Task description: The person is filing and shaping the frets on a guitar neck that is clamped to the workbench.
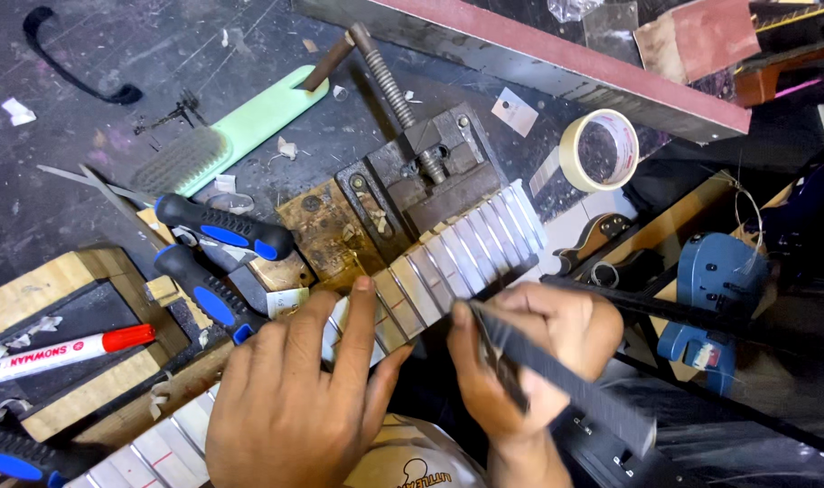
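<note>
A guitar neck with metal frets and taped fretboard (pixel 471 248) lies diagonally across the bench, resting against a rusty metal vise (pixel 412 172). My left hand (pixel 299 398) presses flat on the neck, index finger stretched along the fretboard. My right hand (pixel 529 352) grips a long dark flat file (pixel 566 380), its tip at the edge of the neck near the middle frets.
Two blue-and-black handled tools (pixel 213 262), a green-handled wire brush (pixel 222 136), a roll of masking tape (pixel 600 149), a red-capped marker (pixel 64 351) on a wooden block, a blue power tool (pixel 715 298) at right, and a long sanding beam (pixel 566 59) at the back.
</note>
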